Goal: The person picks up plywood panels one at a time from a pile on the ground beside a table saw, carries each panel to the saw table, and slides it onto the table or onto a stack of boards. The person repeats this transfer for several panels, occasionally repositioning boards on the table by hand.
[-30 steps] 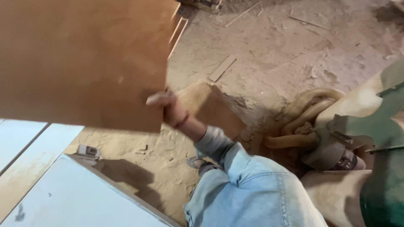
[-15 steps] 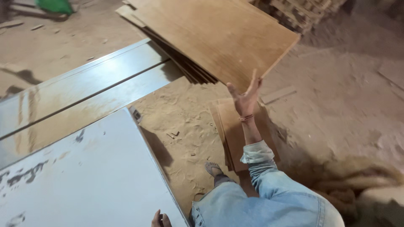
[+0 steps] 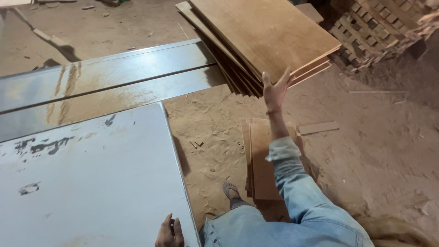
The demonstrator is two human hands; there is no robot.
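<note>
My right hand (image 3: 275,90) is stretched out with fingers spread, just short of the near edge of a stack of brown plywood boards (image 3: 265,34) lying on the sawdust floor; it holds nothing. My left hand (image 3: 169,233) rests at the bottom edge of the grey metal table top (image 3: 91,178), fingers curled on its edge. A smaller pile of narrow boards (image 3: 263,164) lies on the floor under my right arm, beside my sandalled foot (image 3: 231,192).
A long metal rail bed (image 3: 105,82) runs behind the table. Stacked wooden slats (image 3: 375,32) stand at the upper right. Loose offcuts (image 3: 318,128) and sawdust cover the floor.
The large board my right hand held a second ago now lies on the stack, and the hand has let go. The view has swung towards the table and stack.
</note>
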